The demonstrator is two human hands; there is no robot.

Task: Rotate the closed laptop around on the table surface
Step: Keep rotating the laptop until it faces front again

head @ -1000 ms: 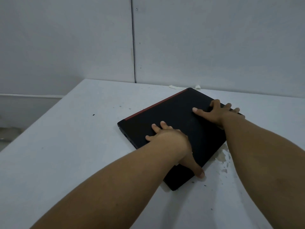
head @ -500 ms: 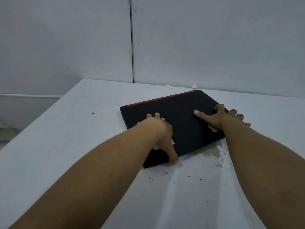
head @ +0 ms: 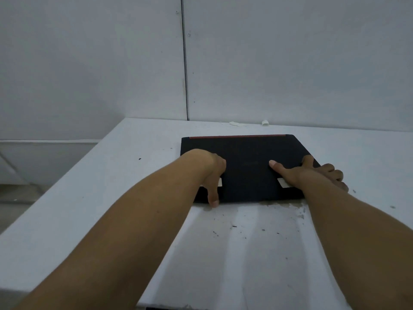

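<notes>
A closed black laptop (head: 244,168) with a red strip along its far edge lies flat on the white table (head: 111,198), now nearly square to me. My left hand (head: 211,173) rests on its near left part, thumb hooked over the near edge. My right hand (head: 310,173) presses on the right side, thumb on the lid and fingers wrapped over the right edge. Two small white stickers on the lid peek out beside my hands.
The table's left edge drops off at the left, and its near edge is at the bottom. A grey panel wall (head: 290,63) stands right behind the table. Paper scraps (head: 237,124) lie at the back edge; stains and dark specks (head: 286,208) mark the surface near the laptop.
The laptop has turned clockwise from a diagonal pose until its red edge runs straight across, away from me. Both hands stayed on it and moved with it.
</notes>
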